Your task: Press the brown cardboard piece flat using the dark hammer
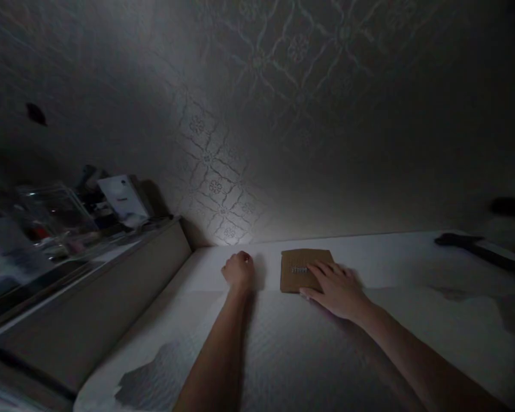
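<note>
Cardboard, brown, silvery strip atop, under splayed right hand, left hand curled, contents unclear

- One head-worn view looks forward and down, over the left hand and right hand.
- It faces a patterned wall.
- The hands are nearer than the wall.

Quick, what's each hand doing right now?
Left hand: curled closed; whether it holds anything cannot be told.
Right hand: open, resting on the brown cardboard piece.
</note>
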Motion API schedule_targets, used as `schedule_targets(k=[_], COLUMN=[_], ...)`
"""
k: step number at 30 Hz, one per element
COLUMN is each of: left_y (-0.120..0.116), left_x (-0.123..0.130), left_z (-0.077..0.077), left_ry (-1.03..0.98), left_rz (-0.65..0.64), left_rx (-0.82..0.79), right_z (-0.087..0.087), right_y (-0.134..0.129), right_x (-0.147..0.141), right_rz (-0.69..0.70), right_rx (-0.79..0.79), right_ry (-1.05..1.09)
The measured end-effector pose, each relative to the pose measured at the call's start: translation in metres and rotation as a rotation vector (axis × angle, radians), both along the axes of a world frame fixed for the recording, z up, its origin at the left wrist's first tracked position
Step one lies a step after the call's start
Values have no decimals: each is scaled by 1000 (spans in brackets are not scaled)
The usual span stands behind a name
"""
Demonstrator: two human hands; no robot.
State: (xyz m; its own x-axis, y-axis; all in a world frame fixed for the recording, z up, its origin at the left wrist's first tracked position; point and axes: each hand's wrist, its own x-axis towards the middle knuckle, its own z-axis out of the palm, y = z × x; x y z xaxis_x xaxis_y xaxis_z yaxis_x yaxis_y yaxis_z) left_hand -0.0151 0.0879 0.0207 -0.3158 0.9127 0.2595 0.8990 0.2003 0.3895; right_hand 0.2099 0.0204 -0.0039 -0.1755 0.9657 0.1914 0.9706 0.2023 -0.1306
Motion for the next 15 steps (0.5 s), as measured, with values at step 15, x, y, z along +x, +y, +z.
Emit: schedule_targets(k=[15], left_y=[0], left_x=[-18], left_z=[-4], left_ry=[37], left_rz=[187], left_rx=[-45], right_z=[2], right_y=[-1], right_x=[0], right_rz=[7], right_rx=[-18], right_ry=[-1])
